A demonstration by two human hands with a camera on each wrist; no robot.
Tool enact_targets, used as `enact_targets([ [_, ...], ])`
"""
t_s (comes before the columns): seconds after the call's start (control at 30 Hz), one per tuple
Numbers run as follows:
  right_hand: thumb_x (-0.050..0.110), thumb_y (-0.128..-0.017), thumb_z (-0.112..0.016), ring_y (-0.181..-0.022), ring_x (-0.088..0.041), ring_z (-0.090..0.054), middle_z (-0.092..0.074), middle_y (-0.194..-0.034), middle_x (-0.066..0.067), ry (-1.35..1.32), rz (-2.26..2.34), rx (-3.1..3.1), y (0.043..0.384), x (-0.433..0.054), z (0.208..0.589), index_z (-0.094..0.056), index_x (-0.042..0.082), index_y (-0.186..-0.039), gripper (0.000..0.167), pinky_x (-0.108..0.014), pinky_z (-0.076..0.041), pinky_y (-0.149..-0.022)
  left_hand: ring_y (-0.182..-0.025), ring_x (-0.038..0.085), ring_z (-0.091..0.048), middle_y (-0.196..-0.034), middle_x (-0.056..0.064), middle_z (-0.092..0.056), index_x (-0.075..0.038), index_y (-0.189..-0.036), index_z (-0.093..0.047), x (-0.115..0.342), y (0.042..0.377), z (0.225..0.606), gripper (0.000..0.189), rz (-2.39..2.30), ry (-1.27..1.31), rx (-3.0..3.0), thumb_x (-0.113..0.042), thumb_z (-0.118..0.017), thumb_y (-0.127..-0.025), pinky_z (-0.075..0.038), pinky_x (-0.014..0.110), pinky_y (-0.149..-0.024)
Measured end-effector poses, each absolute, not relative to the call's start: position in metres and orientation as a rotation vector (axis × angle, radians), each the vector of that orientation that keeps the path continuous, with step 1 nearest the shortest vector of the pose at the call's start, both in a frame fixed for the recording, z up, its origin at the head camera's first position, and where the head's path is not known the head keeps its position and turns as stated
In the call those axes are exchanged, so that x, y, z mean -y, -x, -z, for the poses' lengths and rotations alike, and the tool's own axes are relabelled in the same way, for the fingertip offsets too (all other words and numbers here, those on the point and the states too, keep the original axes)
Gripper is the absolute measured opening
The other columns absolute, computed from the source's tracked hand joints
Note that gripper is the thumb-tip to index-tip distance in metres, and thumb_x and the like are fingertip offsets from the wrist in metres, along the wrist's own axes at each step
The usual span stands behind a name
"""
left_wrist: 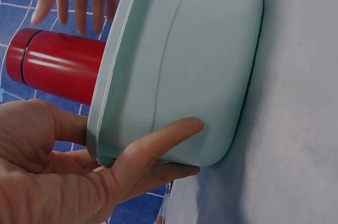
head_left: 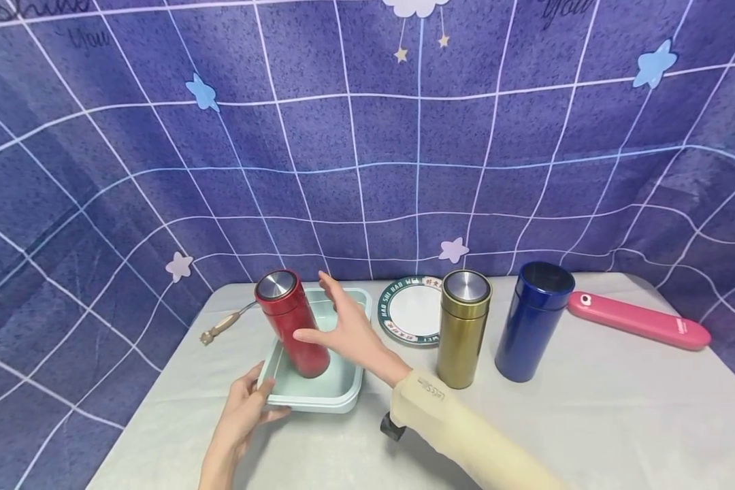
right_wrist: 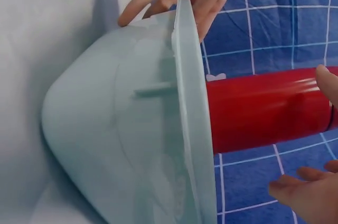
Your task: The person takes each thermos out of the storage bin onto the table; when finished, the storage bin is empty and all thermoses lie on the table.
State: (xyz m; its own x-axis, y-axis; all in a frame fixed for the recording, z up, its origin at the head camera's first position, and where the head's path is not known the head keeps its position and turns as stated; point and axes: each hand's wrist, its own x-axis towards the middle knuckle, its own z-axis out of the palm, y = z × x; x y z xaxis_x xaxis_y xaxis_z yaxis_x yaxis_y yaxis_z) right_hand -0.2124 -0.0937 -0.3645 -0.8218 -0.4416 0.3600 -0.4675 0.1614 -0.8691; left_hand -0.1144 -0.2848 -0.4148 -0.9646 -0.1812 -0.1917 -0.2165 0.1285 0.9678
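Note:
A red thermos flask (head_left: 295,327) with a silver-topped lid stands inside a pale green plastic container (head_left: 337,405). My left hand (head_left: 241,408) grips the container's near left corner, thumb at the rim and fingers against the outer wall, as the left wrist view shows. Beside the flask is my right hand (head_left: 349,327), its thumb and fingers spread apart. In the right wrist view the thumb overlaps the lid end of the red flask (right_wrist: 264,110), while the other fingers show a gap from it. The flask's base is hidden behind the container wall in both wrist views.
Right of the container stand a gold thermos flask (head_left: 463,340) and a blue open-topped flask (head_left: 534,323). A round plate (head_left: 413,309) with a green patterned rim lies behind the gold one. A pink case (head_left: 640,320) is far right; a tool with a wooden handle (head_left: 220,327) lies left.

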Motion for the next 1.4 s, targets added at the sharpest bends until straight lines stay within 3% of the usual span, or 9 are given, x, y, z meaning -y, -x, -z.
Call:
enact_targets([
  [0.33, 0.036, -0.074, -0.085, -0.133, -0.031, -0.048, -0.041, -0.152, -0.009, -0.935, -1.736, 2.493, 0.221, 0.120, 0.365, -0.024, 0.016, -0.155, 0.103, -0.041, -0.046, -0.108, -0.119, 0.054, -0.048, -0.142, 0.046, -0.029, 0.017, -0.147, -0.016, 0.284, 0.114, 0.413, 0.052, -2.030, 0.404, -2.339, 0.001, -0.033, -0.101, -0.059, 0.054, -0.080],
  [0.57, 0.029, -0.072, -0.087, -0.126, -0.022, -0.054, -0.053, -0.142, -0.004, -0.988, -1.748, 2.432, 0.226, 0.128, 0.370, -0.029, 0.018, -0.153, 0.100, -0.033, -0.048, -0.104, -0.117, 0.052, -0.052, -0.142, 0.045, -0.030, 0.017, -0.148, -0.015, 0.284, 0.113, 0.414, 0.052, -2.049, 0.393, -2.328, 0.001, -0.032, -0.101, -0.058, 0.054, -0.080],
  [0.8, 0.024, -0.076, -0.085, -0.103, -0.012, -0.063, -0.066, -0.120, -0.004, -1.028, -1.762, 2.416, 0.225, 0.130, 0.372, -0.045, 0.014, -0.141, 0.076, -0.021, -0.053, -0.088, -0.115, 0.050, -0.054, -0.141, 0.044, -0.032, 0.016, -0.148, -0.017, 0.282, 0.113, 0.415, 0.051, -2.053, 0.397, -2.332, 0.001, -0.033, -0.101, -0.058, 0.054, -0.080],
  [1.4, 0.022, -0.077, -0.084, -0.104, -0.014, -0.064, -0.066, -0.121, -0.006, -0.980, -1.852, 2.340, 0.211, 0.118, 0.355, -0.045, 0.014, -0.140, 0.075, -0.022, -0.054, -0.089, -0.115, 0.052, -0.054, -0.137, 0.048, -0.035, 0.019, -0.146, -0.016, 0.283, 0.112, 0.414, 0.051, -2.054, 0.380, -2.346, 0.000, -0.031, -0.101, -0.059, 0.052, -0.080],
])
